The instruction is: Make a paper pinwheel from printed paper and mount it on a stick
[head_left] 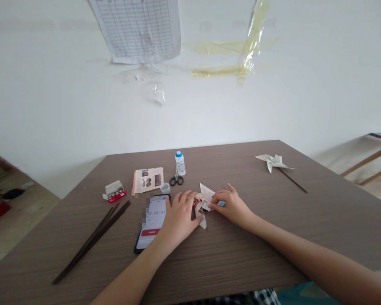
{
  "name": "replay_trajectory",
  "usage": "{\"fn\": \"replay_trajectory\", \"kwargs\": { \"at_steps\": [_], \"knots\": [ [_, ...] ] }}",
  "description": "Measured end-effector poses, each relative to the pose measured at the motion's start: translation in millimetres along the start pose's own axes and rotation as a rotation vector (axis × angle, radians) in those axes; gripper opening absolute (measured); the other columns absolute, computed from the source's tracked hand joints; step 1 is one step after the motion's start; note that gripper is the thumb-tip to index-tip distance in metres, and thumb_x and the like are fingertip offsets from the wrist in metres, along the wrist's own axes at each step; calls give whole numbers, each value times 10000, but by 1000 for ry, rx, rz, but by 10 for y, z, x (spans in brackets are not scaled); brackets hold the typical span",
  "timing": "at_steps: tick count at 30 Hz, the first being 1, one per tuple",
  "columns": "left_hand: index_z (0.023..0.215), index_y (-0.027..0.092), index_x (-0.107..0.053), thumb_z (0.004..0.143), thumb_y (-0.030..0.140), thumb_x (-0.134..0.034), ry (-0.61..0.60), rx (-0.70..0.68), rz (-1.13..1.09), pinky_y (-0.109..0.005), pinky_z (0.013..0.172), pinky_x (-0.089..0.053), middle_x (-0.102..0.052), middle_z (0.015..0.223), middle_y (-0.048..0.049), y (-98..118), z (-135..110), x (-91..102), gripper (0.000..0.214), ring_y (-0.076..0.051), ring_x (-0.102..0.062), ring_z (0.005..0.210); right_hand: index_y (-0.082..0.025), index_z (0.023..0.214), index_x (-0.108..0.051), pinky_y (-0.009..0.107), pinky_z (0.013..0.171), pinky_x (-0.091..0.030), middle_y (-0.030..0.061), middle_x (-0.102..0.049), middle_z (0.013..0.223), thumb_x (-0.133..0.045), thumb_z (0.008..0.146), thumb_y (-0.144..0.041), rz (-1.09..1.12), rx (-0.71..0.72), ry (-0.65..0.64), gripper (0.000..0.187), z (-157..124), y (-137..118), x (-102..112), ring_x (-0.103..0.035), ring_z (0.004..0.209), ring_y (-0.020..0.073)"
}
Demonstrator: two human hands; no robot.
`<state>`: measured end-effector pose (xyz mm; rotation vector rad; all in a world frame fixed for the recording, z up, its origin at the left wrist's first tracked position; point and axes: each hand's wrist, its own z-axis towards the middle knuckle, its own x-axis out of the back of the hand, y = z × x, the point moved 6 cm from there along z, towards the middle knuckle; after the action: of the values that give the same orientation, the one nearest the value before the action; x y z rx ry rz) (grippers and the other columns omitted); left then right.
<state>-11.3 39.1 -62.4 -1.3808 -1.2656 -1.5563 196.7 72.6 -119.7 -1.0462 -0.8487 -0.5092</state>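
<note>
A folded piece of printed paper [203, 202] lies on the brown table [241, 254] between my hands. My left hand [178, 220] rests on its left side, fingers curled against the paper and thumb pressing its lower corner. My right hand [231, 206] pinches the paper's right side with fingers drawn together. A phone [151, 222] showing a timer lies just left of my left hand.
Several dark thin sticks [93, 239] lie at the left. A small red and white box [114, 191], a printed booklet [148, 180], scissors [176, 179], a white glue bottle [180, 163] and a small cap [165, 187] sit behind the phone. A finished paper pinwheel on a stick [274, 163] lies far right.
</note>
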Motion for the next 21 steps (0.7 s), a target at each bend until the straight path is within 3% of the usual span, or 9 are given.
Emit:
{"fn": "replay_trajectory", "kwargs": {
  "at_steps": [4, 11, 21],
  "knots": [
    [1851, 292, -716, 1120, 281, -916, -45, 8, 8, -898, 1554, -368, -642, 1994, -200, 4, 2, -5, 757, -526, -562, 1872, -314, 1013, -927, 837, 1535, -411, 49, -977, 1078, -882, 1139, -274, -17, -40, 4, 140, -1, -37, 8, -932, 1079, 350],
    [1842, 348, -756, 1127, 300, -934, -47, 2, 15, -892, 1559, -367, -636, 2001, -169, 3, -3, 4, 739, -529, -547, 1878, -313, 1083, -971, 848, 1527, -414, 86, -995, 1158, -811, 1173, -223, -43, -39, -4, 204, -3, -69, -21, -922, 1264, 400],
    [1725, 406, -874, 1146, 313, -937, -41, -21, 43, -899, 1549, -386, -653, 1994, -138, 15, -14, 17, 590, -545, -557, 1865, -299, 1088, -985, 838, 1491, -463, 103, -990, 1173, -754, 1204, -220, -89, -26, -7, 270, -3, -75, -27, -921, 1235, 378]
  ]
}}
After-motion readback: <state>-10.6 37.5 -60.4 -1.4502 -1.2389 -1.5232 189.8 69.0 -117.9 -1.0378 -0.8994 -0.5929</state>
